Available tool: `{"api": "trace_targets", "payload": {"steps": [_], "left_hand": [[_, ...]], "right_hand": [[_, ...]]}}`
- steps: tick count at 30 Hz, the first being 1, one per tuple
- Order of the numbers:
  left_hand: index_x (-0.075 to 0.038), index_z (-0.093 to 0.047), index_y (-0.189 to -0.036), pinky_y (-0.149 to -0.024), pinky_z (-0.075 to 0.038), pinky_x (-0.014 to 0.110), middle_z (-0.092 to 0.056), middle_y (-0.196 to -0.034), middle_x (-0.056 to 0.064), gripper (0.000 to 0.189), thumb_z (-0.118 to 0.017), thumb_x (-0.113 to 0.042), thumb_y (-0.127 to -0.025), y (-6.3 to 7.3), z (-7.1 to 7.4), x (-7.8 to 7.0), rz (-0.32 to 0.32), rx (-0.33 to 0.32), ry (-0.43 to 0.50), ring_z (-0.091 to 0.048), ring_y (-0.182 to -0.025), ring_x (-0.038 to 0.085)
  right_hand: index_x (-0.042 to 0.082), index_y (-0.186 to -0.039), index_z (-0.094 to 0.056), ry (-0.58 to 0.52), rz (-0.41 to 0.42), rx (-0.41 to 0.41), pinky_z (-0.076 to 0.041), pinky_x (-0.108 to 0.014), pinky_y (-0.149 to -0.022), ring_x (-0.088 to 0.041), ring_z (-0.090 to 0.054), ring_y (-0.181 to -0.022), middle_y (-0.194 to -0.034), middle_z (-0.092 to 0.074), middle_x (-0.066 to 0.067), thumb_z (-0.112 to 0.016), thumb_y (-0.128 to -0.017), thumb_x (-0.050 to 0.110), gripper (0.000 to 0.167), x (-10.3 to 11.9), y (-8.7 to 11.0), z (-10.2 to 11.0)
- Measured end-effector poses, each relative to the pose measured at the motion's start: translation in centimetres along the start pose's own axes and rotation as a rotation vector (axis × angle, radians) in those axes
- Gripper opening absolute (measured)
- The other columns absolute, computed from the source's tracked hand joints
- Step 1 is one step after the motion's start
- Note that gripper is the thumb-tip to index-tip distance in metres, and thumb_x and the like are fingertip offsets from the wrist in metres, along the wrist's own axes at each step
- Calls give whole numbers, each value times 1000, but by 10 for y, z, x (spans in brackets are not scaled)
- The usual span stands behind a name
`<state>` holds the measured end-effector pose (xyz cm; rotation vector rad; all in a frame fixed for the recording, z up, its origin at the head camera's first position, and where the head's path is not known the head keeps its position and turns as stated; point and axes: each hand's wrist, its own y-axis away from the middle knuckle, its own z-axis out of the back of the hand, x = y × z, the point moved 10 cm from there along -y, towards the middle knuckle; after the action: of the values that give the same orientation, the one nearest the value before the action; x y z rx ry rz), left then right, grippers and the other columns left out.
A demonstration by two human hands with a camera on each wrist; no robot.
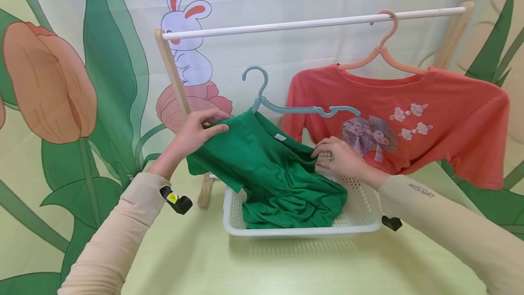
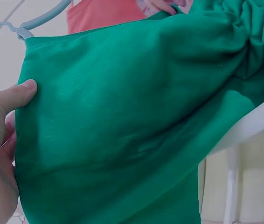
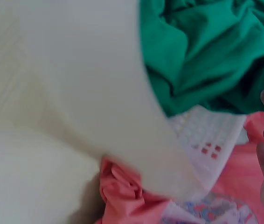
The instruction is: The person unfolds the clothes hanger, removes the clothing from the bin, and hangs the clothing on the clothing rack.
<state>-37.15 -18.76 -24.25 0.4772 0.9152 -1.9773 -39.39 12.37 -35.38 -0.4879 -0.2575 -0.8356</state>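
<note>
A green T-shirt [image 1: 262,154] is half lifted out of a white basket [image 1: 303,231], its lower part bunched inside. My left hand [image 1: 200,131] pinches the shirt near its left shoulder; in the left wrist view the thumb [image 2: 22,93] lies on the front of the cloth, the other fingers behind it. My right hand [image 1: 340,156] pinches the neckline's right edge, near the collar label [image 1: 280,137]. A blue hanger [image 1: 286,109] has its left arm inside the neck, hidden by cloth. Its right arm sticks out above the neckline, outside the shirt.
A white rail [image 1: 286,25] on wooden posts spans the back. From it hangs a coral T-shirt [image 1: 323,99] on a pink hanger [image 1: 380,51], close behind my right hand. The basket stands on a pale table [image 1: 286,272], before a printed backdrop.
</note>
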Motion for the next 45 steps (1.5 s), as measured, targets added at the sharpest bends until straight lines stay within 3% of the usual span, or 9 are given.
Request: {"api": "trace_targets", "payload": {"steps": [7, 18, 28, 32, 37, 45], "left_hand": [[-13, -69, -121, -81, -52, 18, -72, -115, 10, 28, -67, -21, -95, 7, 7, 8, 35, -17, 26, -62, -96, 10], [-11, -68, -121, -83, -51, 21, -73, -114, 12, 29, -67, -20, -94, 13, 7, 17, 76, -19, 30, -63, -96, 11], [-12, -67, -122, -84, -51, 16, -72, -117, 10, 29, -66, -21, -95, 19, 3, 22, 78, 8, 19, -65, -101, 22], [-12, -67, -123, -84, -50, 15, -70, -119, 10, 30, -66, -21, -95, 21, 3, 24, 79, 14, 17, -65, -102, 23], [-12, -67, -124, -83, -50, 14, -70, -120, 10, 31, -67, -20, -94, 22, 4, 22, 76, 16, 14, -64, -101, 23], [-11, -69, -122, -81, -51, 16, -70, -120, 10, 29, -67, -19, -94, 20, 3, 18, 66, 20, 10, -62, -100, 21]], "right_hand": [[11, -92, -72, 60, 24, -181, -52, -36, -72, -20, -58, -89, -96, -69, -4, -74, -85, 7, 9, -6, 6, 49], [13, -94, -70, 53, -20, -318, -47, -24, -73, -15, -55, -86, -94, -68, -1, -76, -82, 7, 14, -17, 21, 109], [10, -94, -69, 35, 62, -365, -45, -16, -70, -19, -54, -83, -91, -67, -2, -74, -80, 0, 18, -8, 29, 133], [11, -94, -69, 53, 92, -380, -45, -20, -69, -13, -54, -82, -91, -66, 1, -72, -81, 0, 18, -6, 30, 139], [11, -93, -69, 33, 146, -397, -44, -14, -70, -5, -53, -80, -90, -66, 2, -71, -81, -2, 18, 1, 31, 147], [10, -94, -69, -5, 157, -408, -44, -11, -73, -13, -54, -83, -91, -65, 2, -73, -79, -4, 20, 7, 33, 157]]}}
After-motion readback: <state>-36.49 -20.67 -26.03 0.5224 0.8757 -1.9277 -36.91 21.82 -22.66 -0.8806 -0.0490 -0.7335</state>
